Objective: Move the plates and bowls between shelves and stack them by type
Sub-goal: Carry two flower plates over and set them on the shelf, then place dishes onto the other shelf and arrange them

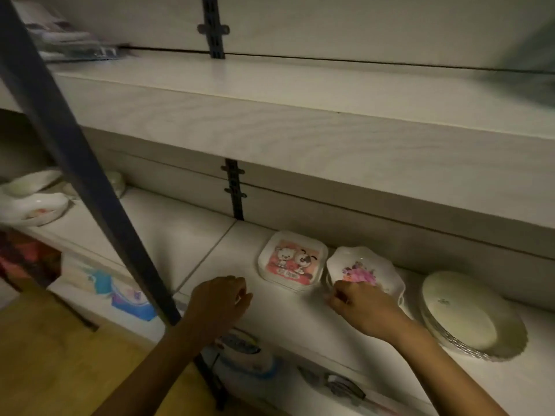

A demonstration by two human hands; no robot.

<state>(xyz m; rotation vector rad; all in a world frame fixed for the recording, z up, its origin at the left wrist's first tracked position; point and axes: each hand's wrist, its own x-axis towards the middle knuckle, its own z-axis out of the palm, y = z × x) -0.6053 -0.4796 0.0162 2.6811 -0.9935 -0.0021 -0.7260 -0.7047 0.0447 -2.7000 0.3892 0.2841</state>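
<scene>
White laminate shelving on dark metal uprights fills the dim frame as a person sorts crockery on the middle shelf (168, 226). The right hand (365, 310) has its fingers curled onto the near rim of a scalloped white dish printed with pink flowers (363, 268), apparently pinching it, though soft focus hides the exact hold. The dish lies flat on the shelf, just beside a stack of square white plates bearing a pink cartoon of two animals (292, 261) and near a stack of round cream plates with frilled edges (462, 310). The left hand (219, 298) hovers over the shelf's front edge, fingers loosely curled and holding nothing. The step in hand appears to be picking up the flowered dish; the next move calls for lifting it without knocking either stack. White bowls (36, 202) sit well apart at the far left, beyond a slanting dark post (90, 175) that would obstruct a straight carry. The deep upper shelf (300, 121) overhangs closely, leaving little headroom. Blue-patterned ware (243, 352) sits blurred on the shelf below.
</scene>
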